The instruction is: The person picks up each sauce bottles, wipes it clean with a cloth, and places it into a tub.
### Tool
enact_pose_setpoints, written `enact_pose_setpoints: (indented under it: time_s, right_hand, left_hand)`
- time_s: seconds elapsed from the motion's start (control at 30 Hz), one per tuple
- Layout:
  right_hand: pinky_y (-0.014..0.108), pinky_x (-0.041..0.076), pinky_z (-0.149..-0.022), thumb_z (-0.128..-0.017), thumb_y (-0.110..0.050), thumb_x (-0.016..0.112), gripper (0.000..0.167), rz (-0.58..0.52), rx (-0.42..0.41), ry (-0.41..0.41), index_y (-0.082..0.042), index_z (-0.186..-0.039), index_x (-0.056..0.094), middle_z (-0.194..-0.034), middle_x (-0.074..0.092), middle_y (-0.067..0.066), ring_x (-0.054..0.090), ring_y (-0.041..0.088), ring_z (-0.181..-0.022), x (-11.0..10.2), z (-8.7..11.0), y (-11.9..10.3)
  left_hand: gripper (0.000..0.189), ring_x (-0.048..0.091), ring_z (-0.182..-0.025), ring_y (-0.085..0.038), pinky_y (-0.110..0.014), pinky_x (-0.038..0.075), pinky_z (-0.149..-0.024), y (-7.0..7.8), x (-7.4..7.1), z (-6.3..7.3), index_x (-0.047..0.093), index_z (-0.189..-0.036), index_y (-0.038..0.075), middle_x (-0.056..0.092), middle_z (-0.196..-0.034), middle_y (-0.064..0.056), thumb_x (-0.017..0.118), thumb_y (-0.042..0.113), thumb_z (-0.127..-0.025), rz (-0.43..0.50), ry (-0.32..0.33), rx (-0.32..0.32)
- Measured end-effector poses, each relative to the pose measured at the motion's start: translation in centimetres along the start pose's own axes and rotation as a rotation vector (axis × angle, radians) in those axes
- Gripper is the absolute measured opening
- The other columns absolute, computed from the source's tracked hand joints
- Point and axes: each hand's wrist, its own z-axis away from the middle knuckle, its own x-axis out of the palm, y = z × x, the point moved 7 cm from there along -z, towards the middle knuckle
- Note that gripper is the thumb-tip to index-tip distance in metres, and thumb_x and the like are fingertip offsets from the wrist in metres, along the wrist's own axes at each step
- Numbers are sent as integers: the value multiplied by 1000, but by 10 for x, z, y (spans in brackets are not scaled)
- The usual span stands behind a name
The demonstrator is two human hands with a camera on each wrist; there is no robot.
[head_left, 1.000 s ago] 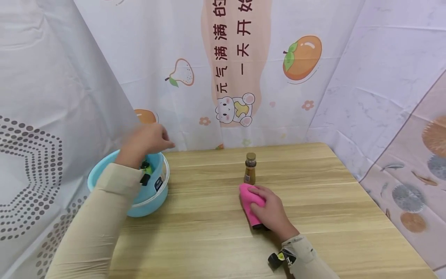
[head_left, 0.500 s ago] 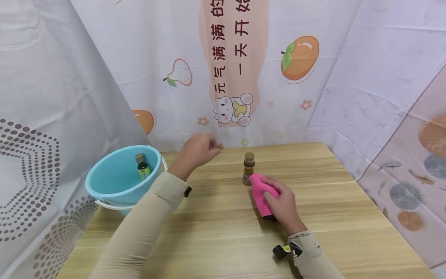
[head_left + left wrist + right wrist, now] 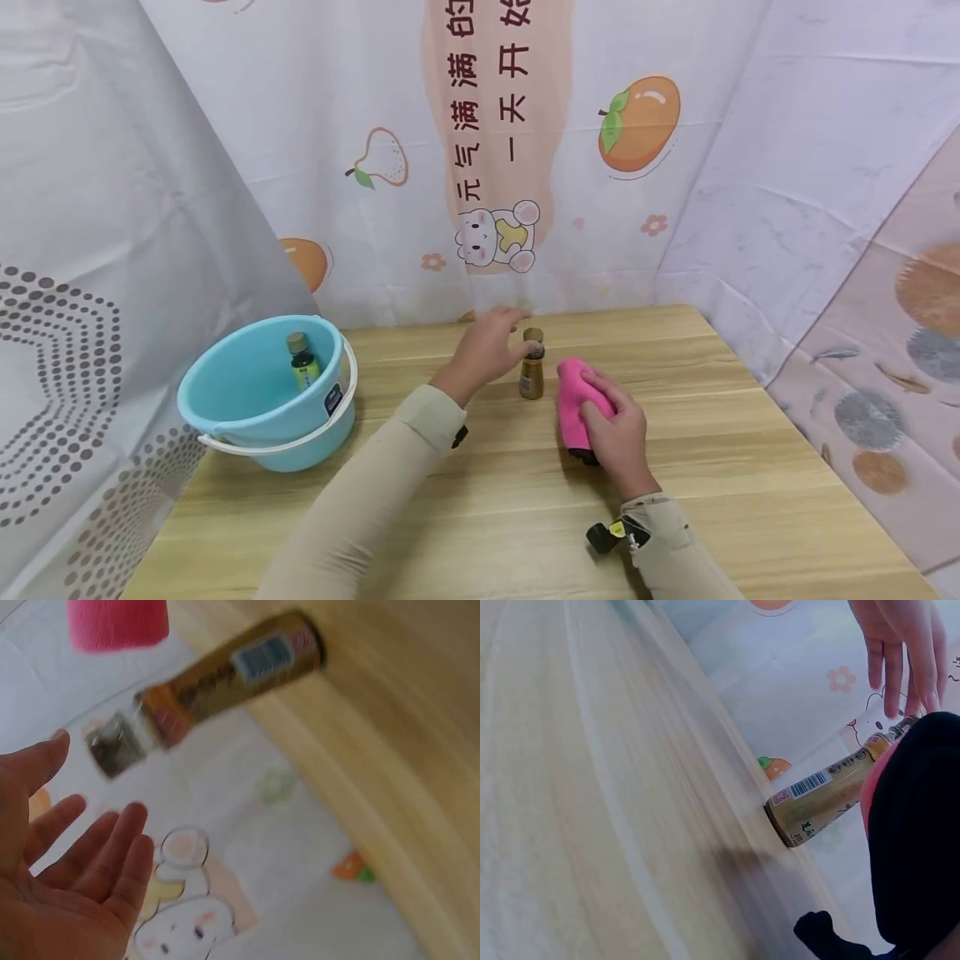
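A small brown glass bottle (image 3: 532,380) with a gold cap stands upright on the wooden table. Close to its cap, my left hand (image 3: 483,352) has its thumb and fingers spread apart. In the left wrist view a gap shows between that hand (image 3: 82,892) and the bottle (image 3: 240,675). Just right of the bottle, my right hand (image 3: 619,429) grips a soft pink pouch-like thing (image 3: 573,404) with a black end; its exact kind is unclear. The right wrist view has its black part (image 3: 922,840) large in front, partly covering the bottle (image 3: 829,787).
A light blue bucket (image 3: 315,450) with a white handle (image 3: 277,447) stands at the table's left. Inside it is a dark bottle (image 3: 303,363) with a yellow-green label. A printed curtain (image 3: 375,250) hangs along the table's back edge (image 3: 637,312).
My left hand has moved right, from over the bucket to the brown bottle's cap, its fingers spreading. My right hand has shifted slightly right and away with the pink thing.
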Motion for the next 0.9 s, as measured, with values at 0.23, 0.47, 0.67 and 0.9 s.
enact_pose_setpoints:
  time_s: [0.23, 0.47, 0.67, 0.9]
  right_hand:
    - [13, 53, -76, -89, -6, 68, 47, 3, 9, 8, -27, -130, 73, -147, 61, -8, 57, 14, -126, 2, 0, 2]
    - [11, 52, -79, -88, -5, 68, 47, 15, 21, -2, -26, -130, 73, -149, 59, -5, 54, 17, -133, 3, 2, 1]
    - [11, 53, -78, -89, -7, 67, 47, 15, 19, -12, -26, -131, 73, -150, 59, -2, 55, 18, -131, 4, 3, -3]
    - [14, 54, -76, -89, -5, 67, 49, 22, 12, -37, -26, -132, 72, -150, 58, -6, 54, 17, -129, 8, 5, -4]
  left_hand:
    - [37, 59, -131, -19, -38, 51, -112, 2, 21, -6, 69, -134, 21, 66, -137, 1, 73, 31, -98, 74, 31, 31]
    - [31, 66, -106, -11, -30, 58, -95, 2, 22, -3, 74, -127, 18, 72, -114, 4, 75, 25, -97, 117, 65, 47]
    - [29, 68, -102, -15, -31, 59, -90, 2, 14, 7, 76, -122, 15, 74, -112, 2, 78, 23, -94, 160, 120, 72]
    - [28, 70, -103, -15, -31, 60, -91, -3, -1, 34, 78, -119, 14, 76, -114, 1, 79, 25, -93, 180, 164, 64]
